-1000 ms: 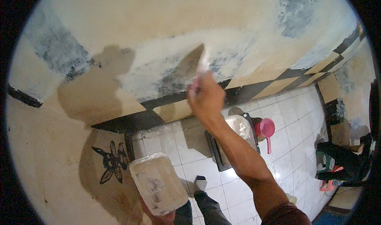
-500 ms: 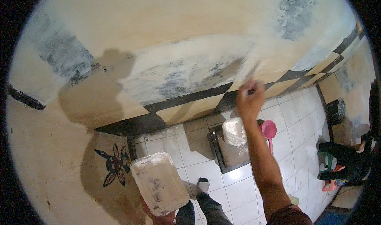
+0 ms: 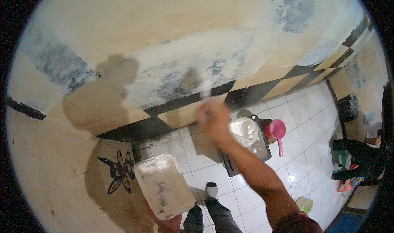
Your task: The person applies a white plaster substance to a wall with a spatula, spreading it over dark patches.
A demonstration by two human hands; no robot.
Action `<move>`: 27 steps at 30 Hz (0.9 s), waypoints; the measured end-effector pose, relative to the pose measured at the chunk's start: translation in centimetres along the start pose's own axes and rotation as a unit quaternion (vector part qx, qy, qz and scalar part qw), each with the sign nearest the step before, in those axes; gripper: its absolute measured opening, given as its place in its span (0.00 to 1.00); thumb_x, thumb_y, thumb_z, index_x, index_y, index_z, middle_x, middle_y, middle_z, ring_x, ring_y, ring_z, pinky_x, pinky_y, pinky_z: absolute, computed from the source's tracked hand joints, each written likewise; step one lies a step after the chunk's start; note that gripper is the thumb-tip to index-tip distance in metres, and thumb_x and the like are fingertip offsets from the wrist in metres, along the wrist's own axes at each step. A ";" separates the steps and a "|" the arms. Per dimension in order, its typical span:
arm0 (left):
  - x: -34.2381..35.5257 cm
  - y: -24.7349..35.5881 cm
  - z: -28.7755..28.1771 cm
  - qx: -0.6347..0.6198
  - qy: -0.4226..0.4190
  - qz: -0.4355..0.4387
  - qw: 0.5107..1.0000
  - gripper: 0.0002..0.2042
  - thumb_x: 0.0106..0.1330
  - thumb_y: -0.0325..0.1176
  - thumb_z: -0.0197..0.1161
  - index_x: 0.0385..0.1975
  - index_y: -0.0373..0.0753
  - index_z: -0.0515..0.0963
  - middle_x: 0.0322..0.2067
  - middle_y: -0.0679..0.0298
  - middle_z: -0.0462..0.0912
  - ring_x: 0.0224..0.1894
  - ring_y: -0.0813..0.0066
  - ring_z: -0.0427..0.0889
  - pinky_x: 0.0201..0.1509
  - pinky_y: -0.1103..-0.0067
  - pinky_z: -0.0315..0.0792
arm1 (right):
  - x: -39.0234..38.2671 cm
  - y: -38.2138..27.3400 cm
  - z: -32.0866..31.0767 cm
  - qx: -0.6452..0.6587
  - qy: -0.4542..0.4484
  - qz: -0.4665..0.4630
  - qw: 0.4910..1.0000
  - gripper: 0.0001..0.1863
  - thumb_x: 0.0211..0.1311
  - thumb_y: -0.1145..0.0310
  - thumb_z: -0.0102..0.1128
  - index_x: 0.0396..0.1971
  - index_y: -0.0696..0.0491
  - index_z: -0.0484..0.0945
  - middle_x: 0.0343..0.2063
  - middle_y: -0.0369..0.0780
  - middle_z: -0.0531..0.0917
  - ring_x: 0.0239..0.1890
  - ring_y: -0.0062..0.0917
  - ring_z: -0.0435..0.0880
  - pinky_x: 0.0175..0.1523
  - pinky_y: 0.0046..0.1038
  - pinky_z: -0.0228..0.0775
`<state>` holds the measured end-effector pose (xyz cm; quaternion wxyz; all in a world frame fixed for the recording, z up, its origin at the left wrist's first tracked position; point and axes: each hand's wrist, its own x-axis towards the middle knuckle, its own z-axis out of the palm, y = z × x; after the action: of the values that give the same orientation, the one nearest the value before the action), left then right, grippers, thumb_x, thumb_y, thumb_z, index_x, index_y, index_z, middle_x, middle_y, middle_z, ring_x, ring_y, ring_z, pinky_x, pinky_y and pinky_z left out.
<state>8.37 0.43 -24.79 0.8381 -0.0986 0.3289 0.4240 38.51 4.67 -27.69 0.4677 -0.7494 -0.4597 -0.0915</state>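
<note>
My left hand grips the near end of a rectangular plastic tub, its inside smeared with whitish paste. The tub is tilted so its inside faces me. My right hand, smeared by motion, is closed around a putty knife whose pale blade is blurred. That blade is close to the wall, by a whitish, patchy area above the black band; whether it touches, I cannot tell. Beyond my right forearm, an open bag of white paste or powder rests on a dark-edged stand.
A pink dipper is right of the stand. On the white floor tiles lies a pale green bowl. At far right a person in dark clothes is beside a green stool. A painted flower marks the left wall.
My right hand has swept left along the wall with the putty knife, uncovering more of the bag and stand. The tub in my left hand has hardly moved.
</note>
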 end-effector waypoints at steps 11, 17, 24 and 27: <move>1.2 -0.1 -5.3 0.109 -0.112 0.046 0.987 0.32 0.65 0.57 0.52 0.66 0.48 0.62 0.62 0.60 0.68 0.63 0.55 0.68 0.64 0.48 0.64 | 3.2 4.9 6.6 -0.111 0.018 -0.112 0.987 0.13 0.49 0.73 0.64 0.37 0.53 0.77 0.36 0.44 0.82 0.41 0.42 0.81 0.43 0.39 0.73; 1.0 1.4 -5.8 0.112 -0.110 0.071 0.985 0.32 0.65 0.57 0.52 0.66 0.48 0.62 0.62 0.60 0.68 0.63 0.56 0.68 0.64 0.49 0.64 | -0.8 -1.2 4.8 0.043 0.040 0.019 0.998 0.08 0.53 0.76 0.61 0.35 0.56 0.76 0.31 0.49 0.80 0.34 0.42 0.81 0.39 0.38 0.74; 0.8 2.2 -6.1 0.104 -0.107 0.071 0.986 0.31 0.65 0.56 0.52 0.66 0.48 0.62 0.62 0.61 0.68 0.63 0.56 0.68 0.64 0.49 0.64 | 6.5 7.5 -2.5 -0.139 0.253 0.090 0.953 0.04 0.55 0.75 0.58 0.31 0.57 0.76 0.27 0.47 0.80 0.28 0.38 0.81 0.35 0.35 0.72; 1.1 2.3 -6.5 0.109 -0.106 0.066 0.986 0.31 0.65 0.56 0.51 0.66 0.48 0.62 0.62 0.61 0.68 0.63 0.56 0.68 0.64 0.50 0.64 | 5.8 4.6 4.0 -0.113 0.117 -0.039 0.986 0.07 0.53 0.74 0.61 0.34 0.52 0.78 0.34 0.45 0.82 0.39 0.40 0.82 0.44 0.34 0.75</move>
<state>3.96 -0.32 -30.22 0.8442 0.0609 0.2878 0.4480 44.12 10.67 -29.45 0.4263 -0.7634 -0.4171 -0.2479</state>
